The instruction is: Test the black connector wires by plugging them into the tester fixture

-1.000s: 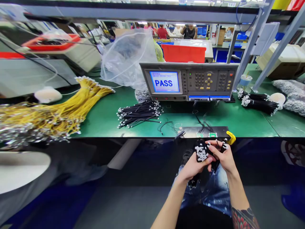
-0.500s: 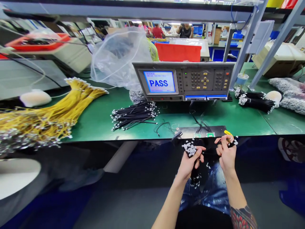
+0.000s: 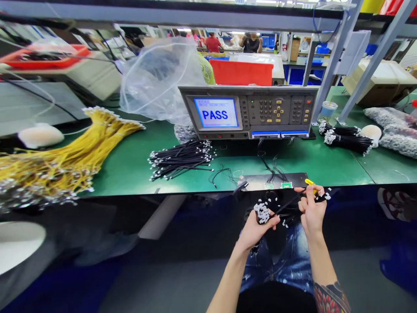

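My left hand (image 3: 258, 229) is closed around a bundle of black cables with white connectors (image 3: 261, 213), held over my lap below the bench edge. In my right hand (image 3: 312, 209) the fingers are closed on black cables with white connectors (image 3: 325, 195) at their ends. A dark strand stretches between the two hands. A yellow object (image 3: 310, 182) shows by my right fingers; its kind is unclear. Just beyond my hands, small green circuit boards (image 3: 286, 185) sit on a black plate (image 3: 253, 182) at the bench edge, wired to a tester (image 3: 249, 113) whose screen reads PASS.
Black cables (image 3: 180, 158) lie in a pile on the green bench (image 3: 120, 167). Yellow cables (image 3: 97, 143) spread at the left. More black bundles (image 3: 348, 141) lie at the right, near a cup (image 3: 328, 111). A red bin (image 3: 241, 72) and a clear plastic bag (image 3: 159, 82) stand behind.
My left hand has lowered slightly with its bundle, tilting it. A dark strand now spans between my hands, and white connectors stick out farther right of my right hand. The view has shifted slightly.
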{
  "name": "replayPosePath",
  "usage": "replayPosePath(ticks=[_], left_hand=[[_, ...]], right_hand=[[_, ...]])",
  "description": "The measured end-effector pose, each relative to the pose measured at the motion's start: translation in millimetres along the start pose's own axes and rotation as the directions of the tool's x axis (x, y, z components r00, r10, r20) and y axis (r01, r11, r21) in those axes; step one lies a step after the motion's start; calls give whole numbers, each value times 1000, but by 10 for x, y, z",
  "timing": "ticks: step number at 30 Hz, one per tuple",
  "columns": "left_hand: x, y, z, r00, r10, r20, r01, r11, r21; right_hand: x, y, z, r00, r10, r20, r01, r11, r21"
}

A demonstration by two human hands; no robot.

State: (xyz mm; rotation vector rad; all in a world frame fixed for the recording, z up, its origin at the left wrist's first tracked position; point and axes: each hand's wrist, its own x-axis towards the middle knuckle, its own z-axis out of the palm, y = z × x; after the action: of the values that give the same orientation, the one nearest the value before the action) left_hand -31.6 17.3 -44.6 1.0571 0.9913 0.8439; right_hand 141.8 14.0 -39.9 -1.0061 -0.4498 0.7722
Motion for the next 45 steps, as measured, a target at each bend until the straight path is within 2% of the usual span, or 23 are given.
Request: replayPosePath(ticks=[4,9,12,14,18,23,26,29,33,38,41,45], left_hand=[[24,-62,-63,997,5,-83,-9,999,-50],[93,-40,-85,956,54,-288,-101,983,-150],[127,-4,-75,928,69,-365,-144,973,-183],[141,23,-59,933,83,-350,-165,964,-211],[137,76,-6,976,113,-184,-164,942,-291],[129,109,48,999,43,-9,-42,905,-423],[138,114,73,999,21,32,-5,899,-439],[157,115,112,999,39,-7,-39,923,-382],[233,94,165,991,45,-127,-78,961,-266],[386,51,187,948,133,-288,-174,977,-120],[433,44,182,931,158,-329,-192,979,-72],[435,64,194,924,150,-351,-192,977,-90]], right_hand=[[56,-16,-55,1000,20,-23,-20,1000,-1],[45,71,-74,987,113,117,-103,991,-88],[7,163,-41,970,146,196,-113,979,-169],[5,221,-25,962,145,232,-93,971,-221],[45,286,-14,971,87,223,-19,956,-293],[68,288,5,978,44,202,29,939,-343],[69,285,27,977,46,206,29,938,-345],[59,286,60,983,51,178,12,942,-335],[28,293,116,991,56,120,-18,954,-298],[14,291,145,989,100,109,-77,977,-201],[25,279,128,985,126,120,-103,978,-182],[28,271,97,980,145,137,-115,972,-203]])
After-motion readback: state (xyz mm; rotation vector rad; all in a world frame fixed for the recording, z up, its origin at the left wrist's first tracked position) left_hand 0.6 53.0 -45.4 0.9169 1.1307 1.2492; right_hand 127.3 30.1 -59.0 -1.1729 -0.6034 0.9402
